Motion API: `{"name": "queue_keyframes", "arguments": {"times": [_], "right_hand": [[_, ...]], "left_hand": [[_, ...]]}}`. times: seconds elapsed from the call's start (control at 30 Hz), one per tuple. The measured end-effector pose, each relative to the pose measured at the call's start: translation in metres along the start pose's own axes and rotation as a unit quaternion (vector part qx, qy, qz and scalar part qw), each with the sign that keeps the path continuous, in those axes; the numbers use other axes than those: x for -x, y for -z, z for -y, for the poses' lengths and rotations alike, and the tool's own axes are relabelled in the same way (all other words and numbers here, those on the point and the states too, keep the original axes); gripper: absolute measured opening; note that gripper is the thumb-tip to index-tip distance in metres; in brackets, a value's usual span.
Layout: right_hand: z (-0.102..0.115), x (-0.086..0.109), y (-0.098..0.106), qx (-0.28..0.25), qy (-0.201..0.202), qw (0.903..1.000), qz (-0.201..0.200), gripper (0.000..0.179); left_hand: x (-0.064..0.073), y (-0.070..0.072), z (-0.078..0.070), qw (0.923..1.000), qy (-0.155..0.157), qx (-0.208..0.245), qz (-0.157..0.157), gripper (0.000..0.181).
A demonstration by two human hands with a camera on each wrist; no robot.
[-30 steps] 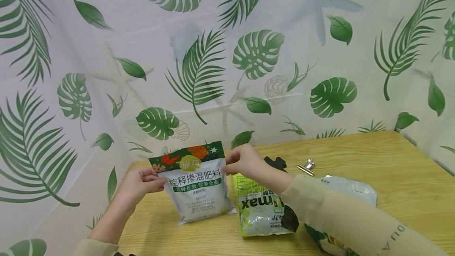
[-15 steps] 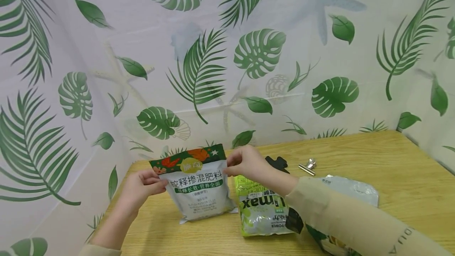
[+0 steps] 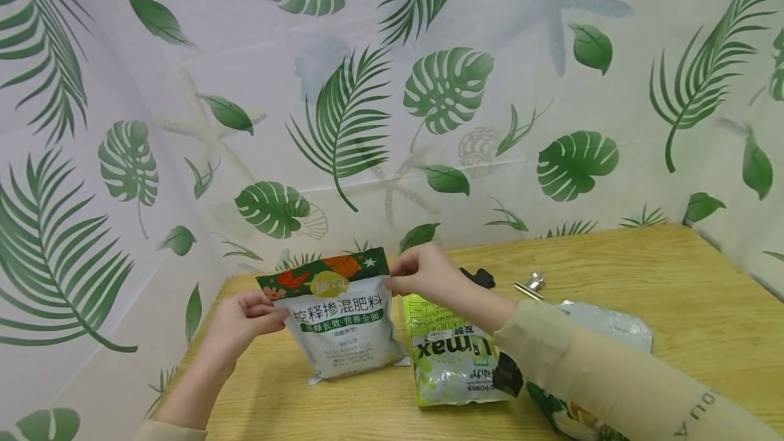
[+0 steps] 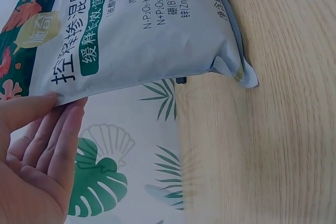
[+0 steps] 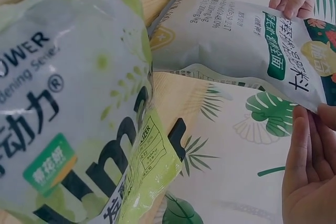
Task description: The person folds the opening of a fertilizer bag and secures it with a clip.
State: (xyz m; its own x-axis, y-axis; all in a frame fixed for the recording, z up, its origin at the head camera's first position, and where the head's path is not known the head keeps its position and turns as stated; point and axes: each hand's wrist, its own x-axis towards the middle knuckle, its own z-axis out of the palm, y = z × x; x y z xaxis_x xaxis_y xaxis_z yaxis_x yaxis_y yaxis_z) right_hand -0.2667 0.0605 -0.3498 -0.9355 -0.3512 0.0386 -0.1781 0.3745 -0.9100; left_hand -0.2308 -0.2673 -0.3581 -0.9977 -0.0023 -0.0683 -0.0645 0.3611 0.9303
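Note:
A white fertilizer bag (image 3: 346,332) with a dark green, flower-printed top band stands upright on the wooden table, its lettering facing me. My left hand (image 3: 248,322) pinches its left edge just below the band, thumb in front and fingers behind, as the left wrist view shows. On the opposite edge, my right hand (image 3: 429,281) pinches the bag at about the same height. Below my right forearm lies a lime-green and white bag (image 3: 450,376) printed "Umax", close beside the white one. In the right wrist view this green bag (image 5: 79,103) fills the left side.
A metal bulldog clip (image 3: 530,286) lies behind my right forearm. Black pieces (image 3: 478,278) show behind and beside the green bag. A silvery bag (image 3: 612,325) and a dark green printed bag (image 3: 569,414) are partly hidden by my sleeve. A leaf-patterned curtain (image 3: 392,121) hangs behind the table.
Both hands keep their pinch on the white bag. Over the last second its top edge has sunk slightly and the bag has shifted a little to the right.

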Motion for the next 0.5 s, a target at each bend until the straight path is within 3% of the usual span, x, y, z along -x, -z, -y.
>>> {"name": "queue_keyframes", "arguments": {"times": [0.23,0.5], "right_hand": [[0.004,0.000,0.000,-0.028,0.011,0.9993,-0.022,0.013],[0.009,0.002,0.002,-0.008,0.031,0.9990,-0.031,0.011]], "left_hand": [[0.002,0.002,-0.006,0.9999,-0.012,-0.003,0.002,0.022],[0.003,0.008,-0.013,0.9997,-0.020,-0.009,0.008,0.012]]}}
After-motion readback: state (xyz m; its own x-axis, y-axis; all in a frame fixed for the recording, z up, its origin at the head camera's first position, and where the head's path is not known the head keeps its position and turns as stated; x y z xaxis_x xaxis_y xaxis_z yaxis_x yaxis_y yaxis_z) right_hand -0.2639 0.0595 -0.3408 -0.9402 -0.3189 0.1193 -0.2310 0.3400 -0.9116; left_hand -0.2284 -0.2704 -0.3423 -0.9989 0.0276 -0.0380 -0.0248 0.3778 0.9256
